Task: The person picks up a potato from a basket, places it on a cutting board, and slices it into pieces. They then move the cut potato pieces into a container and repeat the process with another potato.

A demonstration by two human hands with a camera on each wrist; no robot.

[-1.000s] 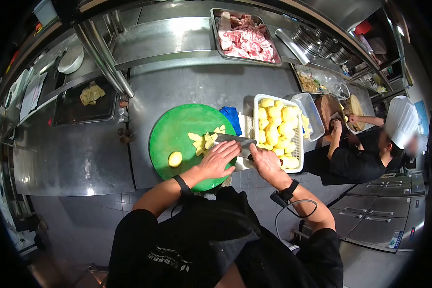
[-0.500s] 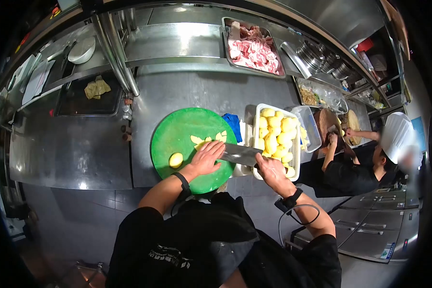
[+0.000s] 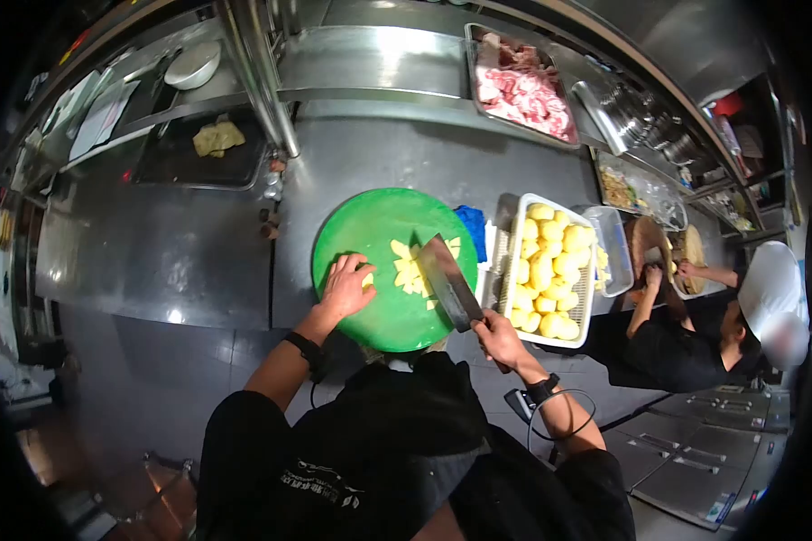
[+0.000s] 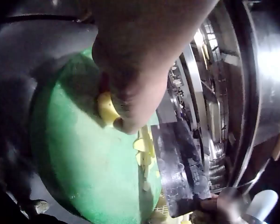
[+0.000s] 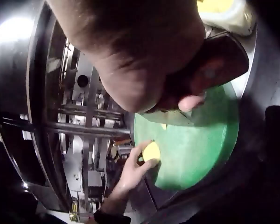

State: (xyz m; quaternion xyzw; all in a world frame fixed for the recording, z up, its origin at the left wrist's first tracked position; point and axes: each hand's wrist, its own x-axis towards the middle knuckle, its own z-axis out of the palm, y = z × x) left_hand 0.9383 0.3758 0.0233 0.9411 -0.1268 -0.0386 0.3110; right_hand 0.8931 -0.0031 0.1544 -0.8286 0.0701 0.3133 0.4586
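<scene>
Head view: left hand [image 3: 347,287] on the green board [image 3: 352,230], fingers curled round a potato [image 3: 367,280] and pinching it there; right hand [image 3: 499,338] gripping the knife [image 3: 451,284], blade slanting forward and left of that hand! Cut pieces [image 3: 409,270] lie between the two hands, just beside the blade; right of the right hand, a white basket [image 3: 550,343] of whole potatoes [image 3: 546,270]; ahead of it, a blue cloth [image 3: 471,230]

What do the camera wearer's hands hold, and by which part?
Right hand: the cleaver, by its handle. Left hand: a potato piece, by its sides.
</scene>
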